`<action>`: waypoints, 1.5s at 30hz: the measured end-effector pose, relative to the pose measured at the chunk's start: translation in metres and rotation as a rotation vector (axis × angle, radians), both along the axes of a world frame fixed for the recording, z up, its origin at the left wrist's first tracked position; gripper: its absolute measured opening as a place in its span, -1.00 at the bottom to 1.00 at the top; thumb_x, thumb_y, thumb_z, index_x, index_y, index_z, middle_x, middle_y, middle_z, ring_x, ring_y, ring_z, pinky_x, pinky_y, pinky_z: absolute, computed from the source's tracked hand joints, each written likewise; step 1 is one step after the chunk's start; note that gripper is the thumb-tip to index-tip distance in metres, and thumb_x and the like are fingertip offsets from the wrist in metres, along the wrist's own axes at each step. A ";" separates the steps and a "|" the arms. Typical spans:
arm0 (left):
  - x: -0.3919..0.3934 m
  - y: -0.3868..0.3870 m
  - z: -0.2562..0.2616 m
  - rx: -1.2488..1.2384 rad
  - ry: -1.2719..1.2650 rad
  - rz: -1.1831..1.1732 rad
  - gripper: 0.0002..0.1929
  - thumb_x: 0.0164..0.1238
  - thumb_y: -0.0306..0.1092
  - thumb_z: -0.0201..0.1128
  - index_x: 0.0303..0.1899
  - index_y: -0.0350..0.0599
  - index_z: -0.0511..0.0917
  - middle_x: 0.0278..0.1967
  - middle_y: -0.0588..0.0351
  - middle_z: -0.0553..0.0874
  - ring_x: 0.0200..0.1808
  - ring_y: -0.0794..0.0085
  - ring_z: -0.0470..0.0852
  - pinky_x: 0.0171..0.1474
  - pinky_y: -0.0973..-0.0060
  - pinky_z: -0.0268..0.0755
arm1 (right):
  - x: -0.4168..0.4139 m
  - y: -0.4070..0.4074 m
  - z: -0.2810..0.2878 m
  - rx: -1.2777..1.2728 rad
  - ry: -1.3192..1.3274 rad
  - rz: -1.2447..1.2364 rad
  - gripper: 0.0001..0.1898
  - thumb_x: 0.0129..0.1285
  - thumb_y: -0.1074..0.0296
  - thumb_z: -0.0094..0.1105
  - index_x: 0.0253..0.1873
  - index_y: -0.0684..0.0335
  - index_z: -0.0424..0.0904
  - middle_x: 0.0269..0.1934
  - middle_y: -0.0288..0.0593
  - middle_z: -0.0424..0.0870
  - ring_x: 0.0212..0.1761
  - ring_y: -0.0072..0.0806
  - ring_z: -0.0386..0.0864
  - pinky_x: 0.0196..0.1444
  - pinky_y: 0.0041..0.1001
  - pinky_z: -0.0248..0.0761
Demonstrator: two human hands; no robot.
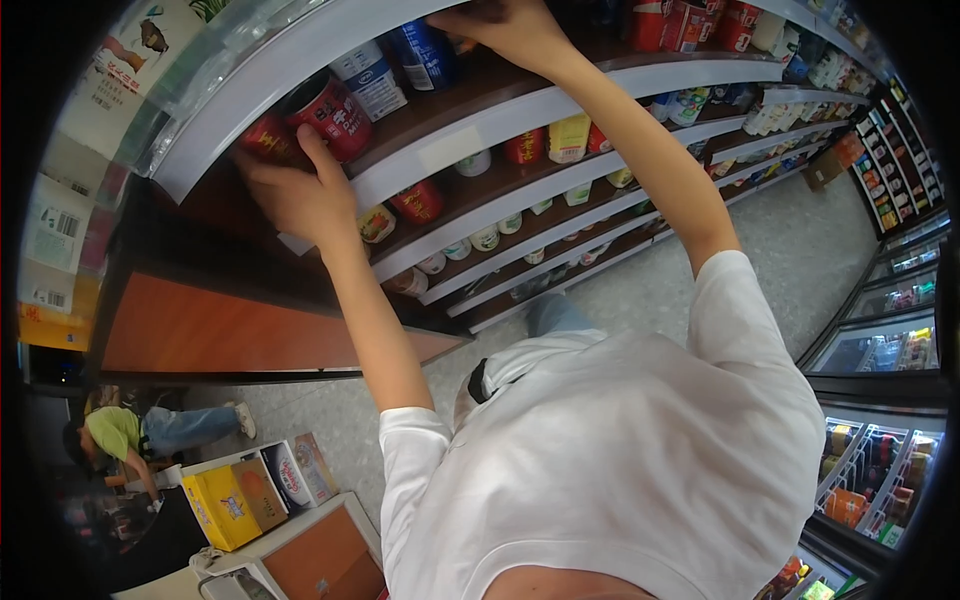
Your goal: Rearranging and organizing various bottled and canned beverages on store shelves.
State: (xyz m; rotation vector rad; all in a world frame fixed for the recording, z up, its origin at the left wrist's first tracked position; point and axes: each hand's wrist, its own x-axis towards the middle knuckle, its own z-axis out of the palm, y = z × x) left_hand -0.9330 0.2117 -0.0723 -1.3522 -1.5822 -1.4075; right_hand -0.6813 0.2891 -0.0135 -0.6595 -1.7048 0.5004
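My left hand reaches onto an upper shelf at the left. Its thumb lies at a red can with a dark top, and its other fingers are around the lower side of another red can; whether it grips them I cannot tell. A white and blue can stands beside the red one. My right hand reaches onto the same shelf further right, next to a dark blue can. Its fingertips are partly hidden at the picture's top, so what they touch cannot be told.
Lower shelves hold several cans and cups. More red cans stand at the upper right. An orange-brown end panel closes the shelf's left side. Glass-door coolers line the right. A person in a green shirt bends near cardboard boxes at lower left.
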 end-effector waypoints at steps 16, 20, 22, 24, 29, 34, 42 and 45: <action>0.004 0.000 0.004 -0.007 -0.023 -0.013 -0.14 0.34 0.17 0.14 0.36 -0.45 0.10 0.16 -0.39 0.47 0.13 -0.19 0.53 0.10 0.07 0.42 | 0.093 0.121 -0.022 0.537 -0.521 -0.702 -0.53 0.17 0.21 0.26 0.15 0.29 0.50 0.11 0.16 0.54 0.24 0.07 0.41 0.28 -0.13 0.25; -0.005 -0.001 0.000 0.040 0.025 -0.015 -0.14 0.38 0.21 0.05 0.37 -0.45 0.08 0.14 -0.43 0.48 0.10 -0.20 0.54 0.09 0.06 0.42 | 0.070 0.128 -0.018 0.766 -0.332 -0.652 -0.61 0.23 0.14 0.20 0.06 0.24 0.56 0.01 0.10 0.60 0.12 0.03 0.50 0.21 -0.12 0.30; -0.001 0.000 0.000 0.053 0.054 -0.020 -0.14 0.38 0.20 0.06 0.37 -0.45 0.09 0.16 -0.43 0.46 0.12 -0.20 0.53 0.12 0.07 0.41 | 0.077 0.137 -0.022 0.697 -0.375 -0.746 -0.63 0.25 0.12 0.20 0.04 0.24 0.57 -0.03 0.07 0.62 0.07 0.02 0.52 0.18 -0.12 0.32; 0.002 0.000 0.002 0.060 0.054 -0.022 -0.14 0.38 0.21 0.06 0.37 -0.45 0.09 0.16 -0.43 0.46 0.13 -0.20 0.53 0.12 0.07 0.40 | 0.083 0.143 -0.026 0.624 -0.417 -0.837 -0.64 0.26 0.11 0.19 0.02 0.23 0.58 -0.07 0.04 0.64 0.03 0.00 0.54 0.16 -0.12 0.33; 0.000 -0.002 0.000 0.004 0.017 -0.014 -0.13 0.38 0.21 0.06 0.37 -0.46 0.08 0.18 -0.43 0.45 0.15 -0.20 0.51 0.14 0.07 0.40 | 0.080 0.149 -0.026 0.678 -0.389 -0.747 -0.62 0.25 0.08 0.22 0.02 0.24 0.58 -0.09 0.03 0.65 0.03 -0.02 0.54 0.15 -0.14 0.34; -0.001 0.002 0.000 0.049 0.041 0.019 -0.14 0.37 0.19 0.09 0.36 -0.45 0.09 0.16 -0.42 0.46 0.13 -0.21 0.53 0.12 0.07 0.41 | 0.083 0.149 -0.024 0.743 -0.363 -0.659 -0.59 0.23 0.05 0.25 0.02 0.24 0.58 -0.11 0.01 0.65 0.03 -0.04 0.55 0.15 -0.15 0.34; -0.003 0.003 -0.002 0.083 0.021 -0.028 -0.16 0.32 0.15 0.17 0.33 -0.46 0.16 0.18 -0.38 0.46 0.16 -0.18 0.49 0.16 0.08 0.36 | 0.077 0.085 -0.015 0.480 -0.249 -0.378 -0.48 0.12 -0.03 0.38 0.03 0.26 0.57 -0.17 -0.02 0.67 -0.01 -0.10 0.59 0.10 -0.21 0.40; 0.003 0.002 0.001 0.083 0.011 -0.040 -0.16 0.31 0.14 0.18 0.33 -0.45 0.16 0.18 -0.37 0.46 0.16 -0.18 0.49 0.16 0.08 0.36 | 0.086 0.038 -0.006 -0.040 -0.349 -0.292 -0.39 0.02 0.00 0.46 0.06 0.33 0.55 -0.16 0.03 0.68 -0.03 -0.11 0.62 0.04 -0.27 0.47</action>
